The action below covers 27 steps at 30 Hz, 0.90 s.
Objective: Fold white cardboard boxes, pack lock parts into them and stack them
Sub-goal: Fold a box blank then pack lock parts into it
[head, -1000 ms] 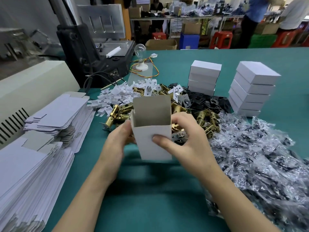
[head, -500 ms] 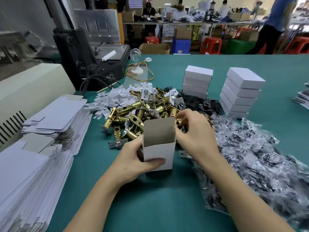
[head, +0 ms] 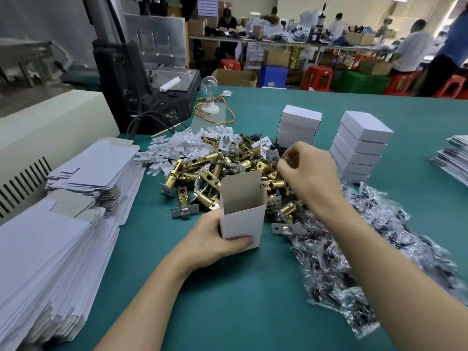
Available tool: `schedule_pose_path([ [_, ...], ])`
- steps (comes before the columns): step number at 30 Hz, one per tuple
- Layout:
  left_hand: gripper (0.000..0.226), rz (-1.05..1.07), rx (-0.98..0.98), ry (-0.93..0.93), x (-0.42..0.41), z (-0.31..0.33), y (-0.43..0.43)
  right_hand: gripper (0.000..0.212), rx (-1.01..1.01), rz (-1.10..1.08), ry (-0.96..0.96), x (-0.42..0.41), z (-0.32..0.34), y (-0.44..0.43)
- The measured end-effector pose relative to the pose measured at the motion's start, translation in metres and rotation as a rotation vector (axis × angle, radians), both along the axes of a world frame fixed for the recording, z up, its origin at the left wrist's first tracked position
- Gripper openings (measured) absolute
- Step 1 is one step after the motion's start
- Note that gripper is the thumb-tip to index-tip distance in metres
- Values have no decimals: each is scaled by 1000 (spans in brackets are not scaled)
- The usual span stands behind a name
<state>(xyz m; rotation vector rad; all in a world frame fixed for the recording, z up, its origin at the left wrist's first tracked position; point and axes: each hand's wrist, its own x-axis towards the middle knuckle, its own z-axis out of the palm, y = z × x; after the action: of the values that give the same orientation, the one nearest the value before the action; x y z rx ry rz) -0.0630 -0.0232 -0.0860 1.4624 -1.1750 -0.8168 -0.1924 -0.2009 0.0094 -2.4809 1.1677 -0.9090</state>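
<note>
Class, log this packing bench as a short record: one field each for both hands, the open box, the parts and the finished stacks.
Left hand: grips the open box, upright on the table
Right hand: over the latch pile, fingers curled; grip unclear
Open box: top flap up, bottom hidden
Finished stacks: two, beyond the pile

2 bare forearms point(head: 152, 287) to btm edge, bare L hand point(head: 210, 239), bare R hand point(head: 309, 178)

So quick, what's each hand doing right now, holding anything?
Left hand: grips the open white box.
Right hand: curled over the brass latches; too blurred to tell if it holds one.
</note>
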Motion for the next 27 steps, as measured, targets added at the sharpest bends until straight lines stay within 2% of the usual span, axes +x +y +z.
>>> schedule_pose_path([
  [5, 28, 4, 2, 51, 0, 1, 1, 25, -70, 74, 24, -9, 36, -11],
  [8, 31, 8, 9, 66, 0, 3, 0, 20, -57, 202, -99, -20, 61, -4],
  [12, 33, 12, 28, 98, 1, 5, 0, 11, 273, 489, -379, -30, 82, 17],
  [15, 34, 14, 32, 123, 0, 6, 1, 10, 340, 602, -275, -26, 77, 30],
  [21, 37, 26, 13, 148, 0, 5, 2, 13, 53, 653, 42, -18, 54, 39],
  [27, 31, 14, 25, 129, 1, 2, 0, 18, -134, 702, 287, -16, 54, 45],
])
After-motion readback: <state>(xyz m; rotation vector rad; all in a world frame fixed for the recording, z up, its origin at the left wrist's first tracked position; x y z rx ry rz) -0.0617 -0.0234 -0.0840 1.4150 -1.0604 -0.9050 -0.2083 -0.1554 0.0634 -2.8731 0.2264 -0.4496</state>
